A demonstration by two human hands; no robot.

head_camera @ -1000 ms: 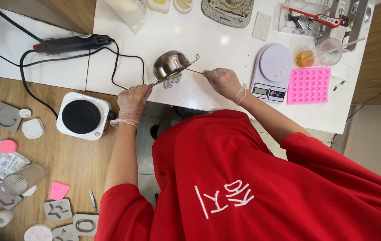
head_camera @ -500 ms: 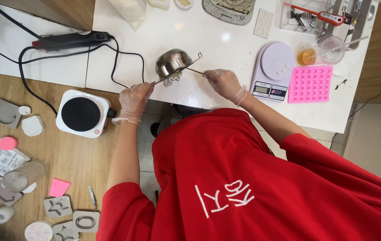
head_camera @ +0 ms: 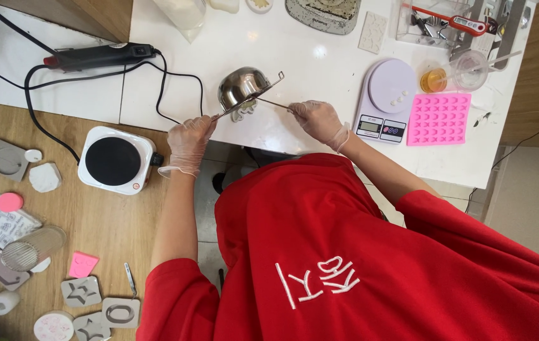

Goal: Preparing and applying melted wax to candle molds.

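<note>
My gloved left hand [head_camera: 190, 142] grips the long handle of a small steel pouring pot [head_camera: 241, 86], held tilted over a small white mould [head_camera: 245, 110] on the white table [head_camera: 294, 57]. My gloved right hand [head_camera: 318, 118] holds a thin metal stick [head_camera: 274, 103] whose tip reaches into the pot's rim. What is inside the pot is hidden from here. I wear a red top.
A white hot plate [head_camera: 115, 160] sits left of my left hand, a black heat gun [head_camera: 95, 57] and its cable behind it. A kitchen scale [head_camera: 384, 96], a pink silicone mould [head_camera: 437, 119] and plastic cups [head_camera: 452, 74] lie right. Several moulds and cast pieces lie on the wooden surface [head_camera: 92, 227].
The pot and both hands have shifted very slightly; the pot stays tilted over the mould with the stick at its rim.
</note>
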